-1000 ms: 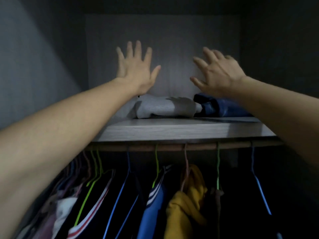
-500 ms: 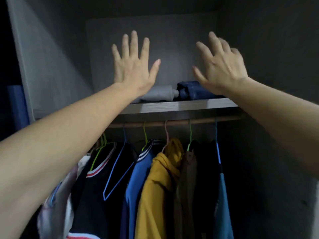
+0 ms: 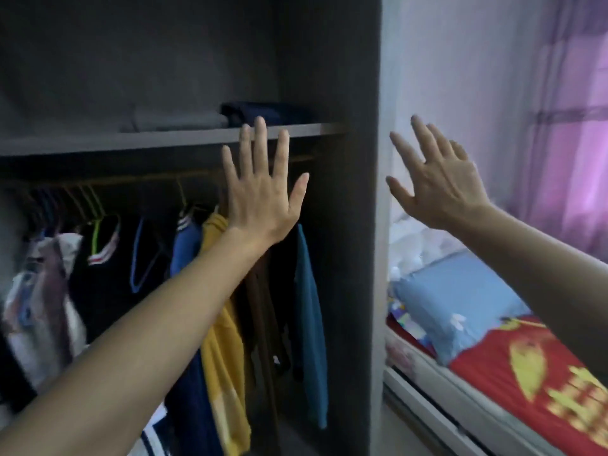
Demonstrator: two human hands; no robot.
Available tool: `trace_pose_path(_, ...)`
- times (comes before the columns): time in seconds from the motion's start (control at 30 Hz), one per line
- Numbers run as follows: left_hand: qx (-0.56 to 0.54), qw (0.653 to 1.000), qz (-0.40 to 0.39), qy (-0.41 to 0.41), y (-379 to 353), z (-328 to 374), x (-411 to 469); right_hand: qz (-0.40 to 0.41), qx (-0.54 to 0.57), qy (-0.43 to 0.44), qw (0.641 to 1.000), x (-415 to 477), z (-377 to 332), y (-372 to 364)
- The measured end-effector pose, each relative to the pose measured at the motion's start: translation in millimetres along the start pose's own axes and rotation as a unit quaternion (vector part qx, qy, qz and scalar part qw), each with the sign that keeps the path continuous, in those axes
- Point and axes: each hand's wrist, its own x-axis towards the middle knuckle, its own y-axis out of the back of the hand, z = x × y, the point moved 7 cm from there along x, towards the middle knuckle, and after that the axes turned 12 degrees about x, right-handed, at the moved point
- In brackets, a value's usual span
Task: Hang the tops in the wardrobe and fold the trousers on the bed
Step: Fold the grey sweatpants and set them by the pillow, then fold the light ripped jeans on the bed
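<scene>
Likely step: moving from the wardrobe (image 3: 345,225) toward the bed (image 3: 526,373) for the next garment. Best to lower both arms clear of the wardrobe side, then scan the bed for anything unfolded. Left hand (image 3: 263,195) and right hand (image 3: 437,189) are raised with fingers spread wide, holding and touching nothing. Tops (image 3: 223,324) hang on the rail (image 3: 98,181); folded trousers (image 3: 263,113) sit on the shelf (image 3: 164,139) above.
</scene>
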Motion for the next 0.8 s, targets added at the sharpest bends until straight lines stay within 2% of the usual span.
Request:
trace_pose_path(0.13, -0.093, 0.995, -0.030, -0.022, 27, 102, -25, -0.032, -0.034, -0.077, 0.996, -88, 60, 50)
trace_pose_path(0.4, -0.240, 0.960, -0.036, -0.138, 104, 333, -86, -0.096, -0.081, -0.222, 0.967, -279, 204, 129)
trace_pose_path(0.67, -0.375, 0.908, -0.062, -0.179, 203, 594, -97, -0.116, -0.163, -0.336, 0.920, -464, 376, 238)
trace_pose_path(0.8, -0.415, 0.877, -0.079, -0.227, 241, 707, -130, -0.126, -0.197, -0.408, 0.883, -541, 452, 287)
